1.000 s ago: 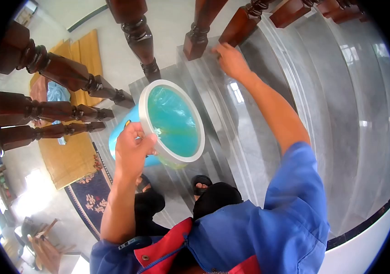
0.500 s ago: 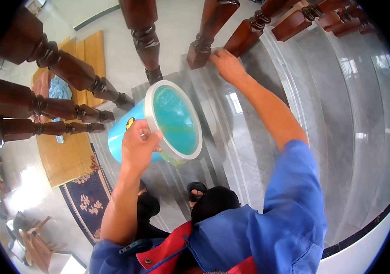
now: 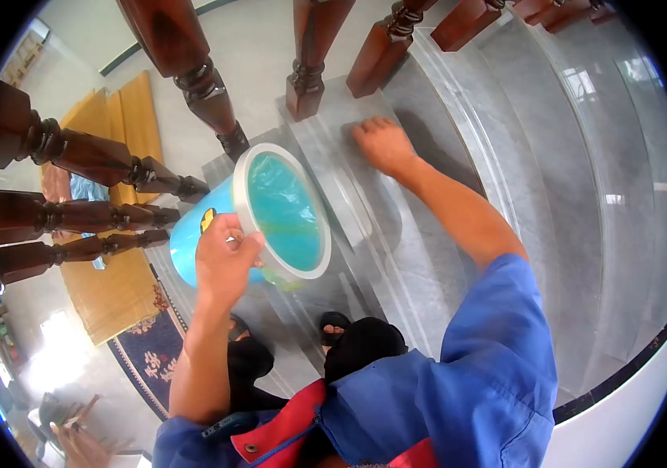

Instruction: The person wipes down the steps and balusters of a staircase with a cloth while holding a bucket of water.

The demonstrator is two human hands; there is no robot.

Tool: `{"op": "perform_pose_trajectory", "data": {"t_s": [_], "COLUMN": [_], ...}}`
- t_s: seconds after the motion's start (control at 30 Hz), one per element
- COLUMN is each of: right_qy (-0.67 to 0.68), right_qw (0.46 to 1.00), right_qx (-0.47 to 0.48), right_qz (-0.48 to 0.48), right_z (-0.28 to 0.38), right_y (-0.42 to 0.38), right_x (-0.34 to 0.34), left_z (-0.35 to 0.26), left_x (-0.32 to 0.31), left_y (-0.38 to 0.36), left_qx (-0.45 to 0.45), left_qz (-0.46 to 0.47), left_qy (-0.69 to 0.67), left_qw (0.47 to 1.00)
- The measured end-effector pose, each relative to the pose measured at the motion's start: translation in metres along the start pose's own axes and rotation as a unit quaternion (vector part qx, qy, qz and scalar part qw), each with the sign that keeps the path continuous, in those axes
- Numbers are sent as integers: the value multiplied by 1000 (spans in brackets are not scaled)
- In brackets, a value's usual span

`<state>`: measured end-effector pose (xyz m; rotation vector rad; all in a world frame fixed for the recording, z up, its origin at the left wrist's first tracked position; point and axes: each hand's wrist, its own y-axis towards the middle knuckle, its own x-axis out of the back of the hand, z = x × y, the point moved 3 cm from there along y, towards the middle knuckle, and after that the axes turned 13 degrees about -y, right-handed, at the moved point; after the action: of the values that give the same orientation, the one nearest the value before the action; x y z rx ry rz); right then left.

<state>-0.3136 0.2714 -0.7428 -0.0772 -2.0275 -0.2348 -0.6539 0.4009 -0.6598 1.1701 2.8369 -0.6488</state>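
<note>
Head — bin (image 3: 193,249), long axis aslant, mouth (image 3: 285,209) rightward; left hand (image 3: 224,259) clamping rim (image 3: 241,187), right hand (image 3: 385,146) — grip unclear

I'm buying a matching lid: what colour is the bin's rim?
The rim is pale greyish white, seen best in the head view.

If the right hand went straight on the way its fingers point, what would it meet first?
Probably the baluster up and left of the right hand in the picture. Depth is unclear: the hand looks low over the step, so it might brush that first.
</note>
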Motion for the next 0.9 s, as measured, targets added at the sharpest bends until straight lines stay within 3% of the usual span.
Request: {"op": "perform_pose_trajectory", "data": {"t_s": [0.1, 0.2, 0.27, 0.43, 0.5, 0.53, 0.6, 0.63, 0.7, 0.87, 0.9], "right_qy": [-45, -70, -85, -84, -16, -18, 149, 152, 138, 121, 183], "right_qw": [995, 988, 990, 992, 988, 988, 976, 975, 961, 921, 900], "right_qx": [-82, -138, -112, -98, -133, -131, -142, -142, -239, -371, -394], "right_qz": [-42, 13, 15, -4, 81, 82, 74, 77, -12, -15, -43], "right_z": [-35, -56, -57, -35, -20, -11, -1, -4, -13, 1, 16], "right_y": [9, 36, 39, 6, -25, -42, -68, -73, -85, -75, -63], "right_x": [2, -18, -54, -43, -22, -9, 8, 12, 26, -10, -11], "left_z": [1, -2, -2, -4, -1, 0, 3, 4, 4, 7, 8], "left_x": [0, -6, -10, -14, -13, -12, -9, -8, -7, -15, -18], "left_y": [2, 4, 5, 2, 0, 0, 0, 1, 4, 7, 9], "left_qx": [7, 0, 0, 5, -2, -1, -6, -2, -1, 2, 1], "left_qz": [10, 6, 11, 24, 15, 14, 8, 7, 13, 15, 11], "left_qy": [10, 40, 27, 21, 25, 22, 12, 13, 51, 74, 64], "left_qw": [1000, 999, 1000, 999, 1000, 1000, 1000, 1000, 999, 997, 998]}}
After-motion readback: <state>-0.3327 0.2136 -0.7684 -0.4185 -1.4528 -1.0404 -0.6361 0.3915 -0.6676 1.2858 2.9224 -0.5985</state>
